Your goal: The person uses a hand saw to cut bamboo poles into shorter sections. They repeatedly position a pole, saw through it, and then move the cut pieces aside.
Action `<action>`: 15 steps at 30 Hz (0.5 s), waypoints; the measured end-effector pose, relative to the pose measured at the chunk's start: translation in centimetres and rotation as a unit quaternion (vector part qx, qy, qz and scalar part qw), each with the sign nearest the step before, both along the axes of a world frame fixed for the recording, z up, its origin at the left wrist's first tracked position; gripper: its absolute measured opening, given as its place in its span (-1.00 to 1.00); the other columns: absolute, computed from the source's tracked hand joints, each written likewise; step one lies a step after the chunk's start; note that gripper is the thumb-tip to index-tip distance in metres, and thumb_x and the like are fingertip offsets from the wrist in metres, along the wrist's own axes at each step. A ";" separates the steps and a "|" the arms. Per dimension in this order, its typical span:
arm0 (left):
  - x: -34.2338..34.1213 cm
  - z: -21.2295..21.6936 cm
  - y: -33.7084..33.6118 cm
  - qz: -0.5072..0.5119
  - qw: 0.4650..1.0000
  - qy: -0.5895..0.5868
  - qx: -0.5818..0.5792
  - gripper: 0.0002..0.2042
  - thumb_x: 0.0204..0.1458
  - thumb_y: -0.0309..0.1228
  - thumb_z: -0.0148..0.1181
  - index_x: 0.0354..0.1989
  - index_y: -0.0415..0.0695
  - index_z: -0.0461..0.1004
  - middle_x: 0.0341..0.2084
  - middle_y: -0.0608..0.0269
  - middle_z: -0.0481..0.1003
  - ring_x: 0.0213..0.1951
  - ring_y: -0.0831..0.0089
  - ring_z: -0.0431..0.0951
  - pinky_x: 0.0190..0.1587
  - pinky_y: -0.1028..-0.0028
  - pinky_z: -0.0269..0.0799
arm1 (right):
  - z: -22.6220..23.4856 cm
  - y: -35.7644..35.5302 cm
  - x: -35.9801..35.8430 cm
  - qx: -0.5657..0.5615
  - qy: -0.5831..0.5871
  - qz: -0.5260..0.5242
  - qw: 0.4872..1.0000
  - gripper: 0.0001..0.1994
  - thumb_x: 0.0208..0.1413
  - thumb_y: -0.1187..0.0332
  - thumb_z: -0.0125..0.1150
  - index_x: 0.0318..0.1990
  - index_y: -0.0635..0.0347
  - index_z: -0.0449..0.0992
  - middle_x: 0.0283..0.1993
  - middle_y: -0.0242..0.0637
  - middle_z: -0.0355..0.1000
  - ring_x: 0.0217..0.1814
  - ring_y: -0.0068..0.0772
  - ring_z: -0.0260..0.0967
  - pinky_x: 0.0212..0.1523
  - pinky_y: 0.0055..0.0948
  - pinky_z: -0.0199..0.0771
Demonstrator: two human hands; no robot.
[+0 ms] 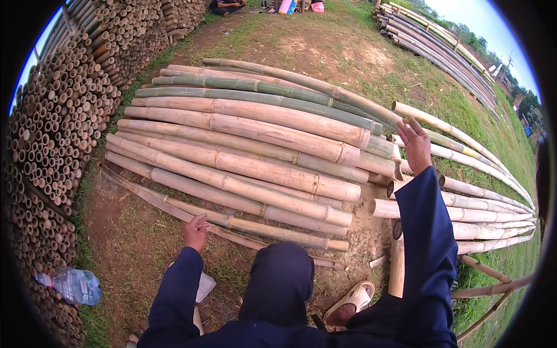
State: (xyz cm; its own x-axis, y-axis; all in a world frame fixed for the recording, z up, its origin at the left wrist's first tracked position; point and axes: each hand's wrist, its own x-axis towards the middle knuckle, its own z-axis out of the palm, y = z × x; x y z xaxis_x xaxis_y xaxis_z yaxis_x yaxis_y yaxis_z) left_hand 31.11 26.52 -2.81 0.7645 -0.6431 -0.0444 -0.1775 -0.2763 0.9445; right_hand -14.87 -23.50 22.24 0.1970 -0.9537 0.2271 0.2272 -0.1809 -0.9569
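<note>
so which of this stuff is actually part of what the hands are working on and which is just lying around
In hand:
- left hand resting on the thin split bamboo strip
- right hand open above the thick bamboo poles

Lying about:
- plastic water bottle by the stacked bamboo wall
- long pole pile across the grass
- beige sandal
</note>
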 end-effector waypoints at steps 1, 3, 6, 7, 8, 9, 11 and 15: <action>0.0 -1.6 1.3 0.007 1.000 -0.017 0.001 -0.63 0.26 -0.64 -0.08 0.20 -0.27 0.50 -0.12 0.00 0.66 -0.29 0.42 0.70 -0.22 0.52 0.56 | 0.0 2.2 1.4 0.000 0.033 0.011 0.999 -0.39 0.36 0.44 0.15 0.44 0.59 0.11 0.41 0.20 0.26 0.38 -0.04 0.39 0.39 -0.27 0.44; -0.9 -2.1 0.6 -0.006 0.999 0.028 0.022 -0.65 0.29 -0.62 -0.07 0.20 -0.27 0.49 -0.10 -0.01 0.66 -0.30 0.42 0.71 -0.21 0.50 0.57 | -2.1 4.7 0.9 -0.001 0.093 0.033 0.995 -0.43 0.36 0.37 0.17 0.38 0.60 0.22 0.32 0.16 0.39 0.24 -0.09 0.51 0.26 -0.29 0.55; -4.6 0.4 -0.5 -0.044 0.984 0.153 0.085 -0.68 0.33 -0.59 -0.05 0.19 -0.27 0.50 -0.10 -0.01 0.66 -0.31 0.43 0.71 -0.21 0.49 0.58 | -5.9 9.2 -0.8 0.048 0.180 0.031 0.982 -0.48 0.36 0.22 0.21 0.22 0.60 0.43 0.01 0.05 0.60 -0.03 -0.22 0.63 0.04 -0.36 0.63; -5.4 0.5 -0.5 -0.058 0.980 0.165 0.092 -0.68 0.34 -0.57 -0.05 0.19 -0.27 0.50 -0.10 -0.01 0.66 -0.31 0.44 0.71 -0.21 0.49 0.58 | -7.5 10.4 -1.1 0.062 0.199 0.022 0.978 -0.48 0.36 0.15 0.22 0.14 0.59 0.51 -0.10 0.01 0.64 -0.12 -0.26 0.65 0.00 -0.40 0.63; -6.0 0.5 -0.6 -0.075 0.976 0.177 0.099 -0.69 0.35 -0.56 -0.04 0.19 -0.27 0.50 -0.10 -0.01 0.66 -0.31 0.44 0.71 -0.22 0.49 0.58 | -9.4 11.1 -1.9 0.105 0.205 0.001 0.973 -0.50 0.36 0.11 0.22 0.02 0.57 0.57 -0.20 -0.01 0.64 -0.23 -0.30 0.63 -0.06 -0.41 0.61; -6.6 0.3 -0.6 -0.084 0.977 0.168 0.099 -0.68 0.34 -0.57 -0.06 0.19 -0.27 0.50 -0.08 -0.02 0.66 -0.27 0.43 0.72 -0.20 0.48 0.59 | -11.6 11.5 -3.1 0.146 0.210 -0.023 0.967 -0.49 0.36 0.06 0.22 -0.10 0.55 0.62 -0.31 -0.03 0.65 -0.34 -0.35 0.61 -0.13 -0.43 0.60; -7.4 -0.6 -0.3 -0.100 0.979 0.148 0.099 -0.66 0.34 -0.60 -0.09 0.21 -0.26 0.49 -0.05 -0.03 0.65 -0.20 0.41 0.72 -0.15 0.46 0.60 | -16.1 12.5 -5.5 0.155 0.234 -0.074 0.957 -0.47 0.35 0.00 0.21 -0.36 0.45 0.63 -0.62 -0.21 0.46 -0.53 -0.45 0.47 -0.51 -0.42 0.42; -8.2 -3.1 0.6 -0.107 0.987 0.112 0.050 -0.61 0.30 -0.65 -0.15 0.23 -0.27 0.48 0.00 -0.04 0.63 -0.03 0.34 0.69 -0.01 0.42 0.59 | -23.7 16.0 -8.2 0.204 0.289 -0.122 0.927 -0.74 0.30 0.31 0.22 -0.22 0.41 0.61 -0.53 -0.20 0.47 -0.59 -0.43 0.44 -0.63 -0.41 0.43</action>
